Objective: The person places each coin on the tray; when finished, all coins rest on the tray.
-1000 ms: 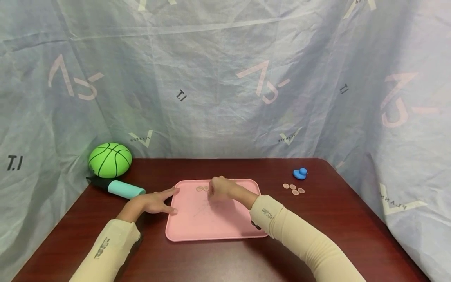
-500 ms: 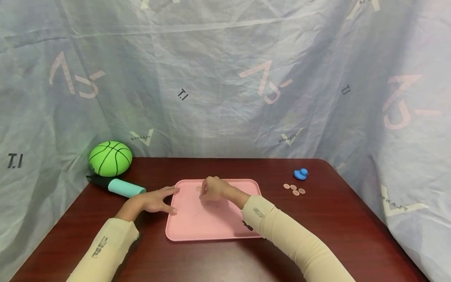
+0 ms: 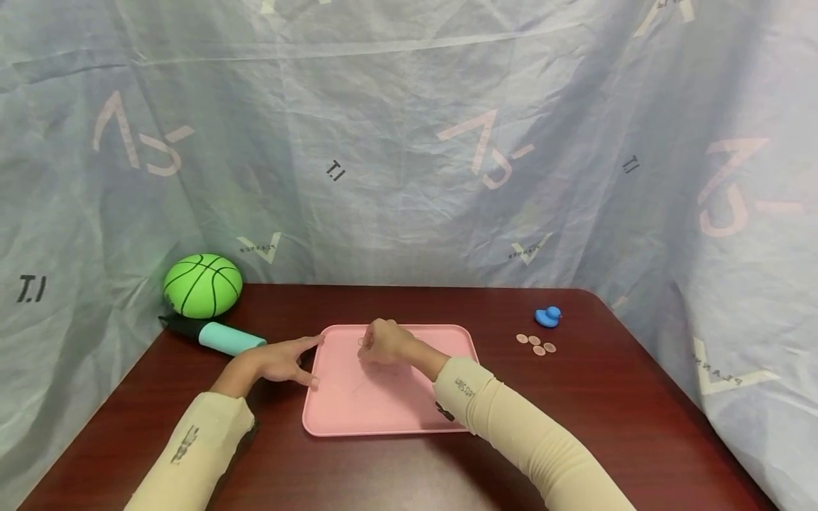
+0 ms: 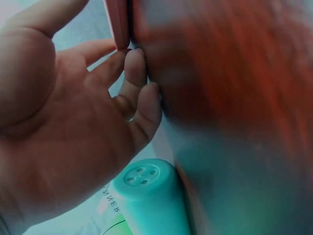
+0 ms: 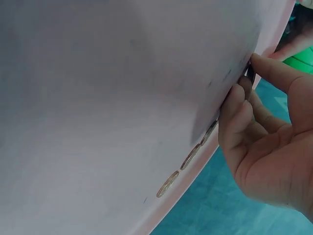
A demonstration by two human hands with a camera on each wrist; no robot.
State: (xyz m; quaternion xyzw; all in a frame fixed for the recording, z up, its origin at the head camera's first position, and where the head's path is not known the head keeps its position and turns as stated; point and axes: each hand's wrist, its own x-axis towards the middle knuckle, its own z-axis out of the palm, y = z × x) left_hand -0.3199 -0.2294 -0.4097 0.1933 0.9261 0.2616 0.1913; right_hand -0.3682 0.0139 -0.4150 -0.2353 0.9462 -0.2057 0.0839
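My right hand (image 3: 386, 344) is over the far left part of the pink tray (image 3: 345, 415), fingers bent down at its surface. In the right wrist view, thumb and fingertips pinch a dark, thin coin (image 5: 251, 73), mostly hidden by the fingers. Behind them a coin (image 5: 190, 156) lies flat in a row with others along the tray's rim. One coin (image 3: 361, 341) peeks out left of the hand in the head view. My left hand (image 3: 277, 362) rests at the tray's left edge, thumb and fingers spread, with fingertips touching the rim.
Several coins (image 3: 540, 350) lie on the dark red table right of the tray, in front of a blue toy duck (image 3: 547, 317). At the left are a turquoise and black bottle-shaped object (image 3: 231, 338) and a green ball (image 3: 203, 286). A grey cloth hangs behind.
My right hand has shifted a little left across the tray, covering coins that showed beside it earlier. The left hand stays at the tray's edge.
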